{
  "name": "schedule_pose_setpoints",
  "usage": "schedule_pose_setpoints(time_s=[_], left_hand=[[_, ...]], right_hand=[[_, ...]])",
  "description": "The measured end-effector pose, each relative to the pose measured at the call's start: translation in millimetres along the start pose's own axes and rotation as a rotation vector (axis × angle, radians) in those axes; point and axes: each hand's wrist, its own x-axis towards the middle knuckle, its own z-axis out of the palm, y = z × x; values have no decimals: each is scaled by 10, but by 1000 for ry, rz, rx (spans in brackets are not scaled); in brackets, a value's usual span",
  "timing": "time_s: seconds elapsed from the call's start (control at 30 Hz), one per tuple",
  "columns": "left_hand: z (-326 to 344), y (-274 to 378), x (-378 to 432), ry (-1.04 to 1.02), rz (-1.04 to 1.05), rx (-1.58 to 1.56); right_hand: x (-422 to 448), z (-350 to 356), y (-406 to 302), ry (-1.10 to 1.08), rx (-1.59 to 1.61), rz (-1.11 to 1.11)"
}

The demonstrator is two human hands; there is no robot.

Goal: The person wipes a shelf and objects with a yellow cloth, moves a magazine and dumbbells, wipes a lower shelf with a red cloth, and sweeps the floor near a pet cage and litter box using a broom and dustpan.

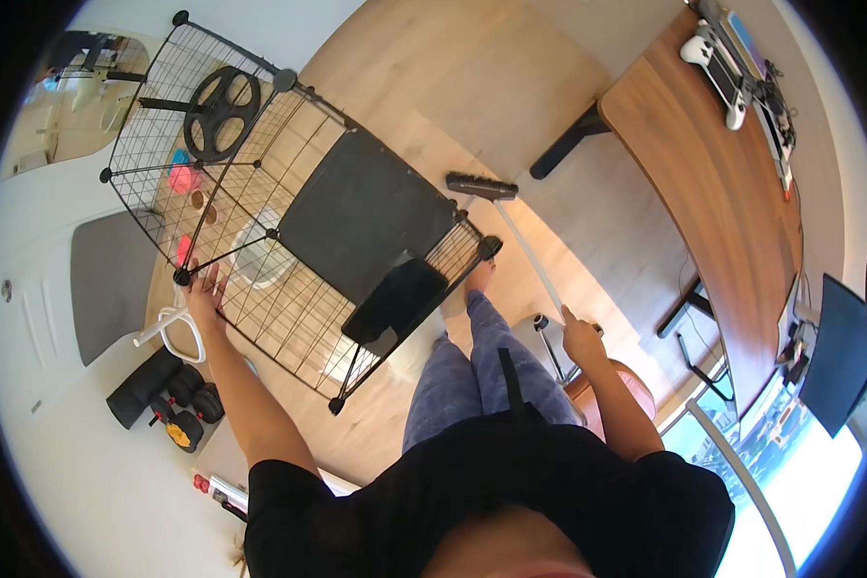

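Observation:
My left hand (206, 296) is at the lower left corner of a black wire-grid pet cage (260, 325), its fingers on the bars by the round corner connector (181, 277). Whether they are closed round the wire I cannot tell. A black panel (368, 209) lies inside the frame, with a smaller glossy black piece (394, 300) near it. In my right hand (584, 339) is the pale handle (531, 253) of a broom, whose dark bristled head (481, 186) is beyond the cage's right corner. A black spoked wheel (222, 114) shows at the cage's upper left.
To the right stands a wooden desk (701, 144) with a monitor (838, 354) and a white game controller (715, 72). A pink-seated chair (621, 390) is beside my right arm. Dumbbells (188, 397) and a rolled black mat (143, 386) lie at the left wall.

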Motion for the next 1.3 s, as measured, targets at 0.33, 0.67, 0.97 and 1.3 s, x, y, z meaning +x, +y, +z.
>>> schedule_pose_setpoints(time_s=[0.33,0.67,0.97,1.3], left_hand=[[787,112,-59,-12,87,-47],[1272,168,138,-21,67,-146],[1945,272,57,-46,101,-199],[2462,269,233,-28,117,-244]], right_hand=[[-775,644,-26,18,128,154],[-1057,940,41,71,182,204],[-1083,1031,96,63,257,284],[-1049,801,152,-11,324,302]])
